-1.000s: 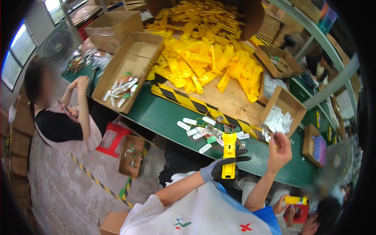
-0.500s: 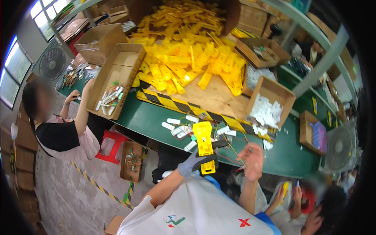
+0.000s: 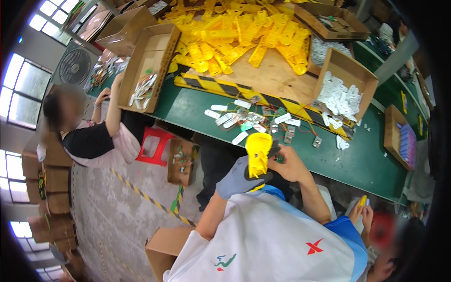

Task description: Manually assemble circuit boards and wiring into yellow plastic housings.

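Observation:
My left hand (image 3: 236,179), in a grey and black work glove, is closed around a yellow plastic housing (image 3: 257,149) held near my chest, just off the table edge. Close beside the housing's right side, my bare right hand (image 3: 293,165) pinches a small green circuit board (image 3: 279,159); whether the board touches the housing is hard to tell. Beyond the hands, wired parts with white pieces (image 3: 242,117), small boards and thin red and yellow wires lie on the green table (image 3: 197,105).
Yellow housings (image 3: 235,35) are heaped behind a black-and-yellow striped edge (image 3: 225,87). Cardboard boxes hold white plastic pieces (image 3: 339,96) at right and wired parts (image 3: 143,89) at left. One person (image 3: 94,136) sits to the left; another's hands (image 3: 361,214) show at lower right.
My right hand has moved left from beside loose wires to the housing and now pinches the board. The housing is tilted differently in my left hand. The whole view has shifted.

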A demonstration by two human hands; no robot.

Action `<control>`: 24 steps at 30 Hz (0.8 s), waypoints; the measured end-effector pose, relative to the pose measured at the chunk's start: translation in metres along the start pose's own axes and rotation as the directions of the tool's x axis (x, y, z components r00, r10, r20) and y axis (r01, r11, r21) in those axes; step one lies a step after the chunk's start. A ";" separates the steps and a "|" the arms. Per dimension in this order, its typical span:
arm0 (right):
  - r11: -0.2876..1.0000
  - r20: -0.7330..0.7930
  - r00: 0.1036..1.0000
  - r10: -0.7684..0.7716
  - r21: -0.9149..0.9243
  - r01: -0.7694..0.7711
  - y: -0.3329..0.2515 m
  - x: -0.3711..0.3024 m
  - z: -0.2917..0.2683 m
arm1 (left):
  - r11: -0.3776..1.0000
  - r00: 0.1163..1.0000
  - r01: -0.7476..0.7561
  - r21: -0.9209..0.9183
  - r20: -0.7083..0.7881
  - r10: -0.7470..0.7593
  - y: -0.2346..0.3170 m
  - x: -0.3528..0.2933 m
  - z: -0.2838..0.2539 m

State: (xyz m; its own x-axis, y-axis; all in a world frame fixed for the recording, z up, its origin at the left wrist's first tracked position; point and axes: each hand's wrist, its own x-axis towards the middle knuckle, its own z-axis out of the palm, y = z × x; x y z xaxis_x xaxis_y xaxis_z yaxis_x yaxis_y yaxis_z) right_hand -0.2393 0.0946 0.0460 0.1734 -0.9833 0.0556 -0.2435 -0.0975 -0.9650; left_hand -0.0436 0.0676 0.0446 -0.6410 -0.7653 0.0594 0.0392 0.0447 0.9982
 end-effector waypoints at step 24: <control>0.736 -0.176 0.821 -0.543 -0.571 0.364 -0.015 0.058 0.106 | 0.801 0.831 -0.003 -0.599 -0.448 -0.331 -0.032 0.001 -0.149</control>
State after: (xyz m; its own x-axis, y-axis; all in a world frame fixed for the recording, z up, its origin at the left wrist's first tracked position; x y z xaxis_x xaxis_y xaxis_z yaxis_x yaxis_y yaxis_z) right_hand -0.1239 0.0550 0.0367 0.1066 -0.7815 0.6147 -0.6606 -0.5177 -0.5436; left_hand 0.0688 -0.0303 0.0123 -0.2023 -0.9378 -0.2821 0.4923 -0.3464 0.7986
